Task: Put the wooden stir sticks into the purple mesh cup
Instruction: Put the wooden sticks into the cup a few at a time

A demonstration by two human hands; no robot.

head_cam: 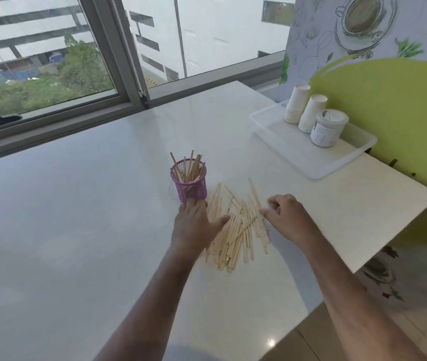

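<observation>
Both forearms reach in from the near edge of the white table. Between the hands lies the loose pile of wooden stir sticks, long axes running mostly away from the person, fanned slightly at the far ends. At the pile's left side, the left hand lies flat, fingers straight, fingertips just beside the base of the purple mesh cup. At the pile's right side hovers the right hand, fingers loosely curled, gripping nothing. Upright sticks already fill the cup. Bare tabletop spreads widely leftward; a plastic tray with paper cups sits well apart on the right.
</observation>
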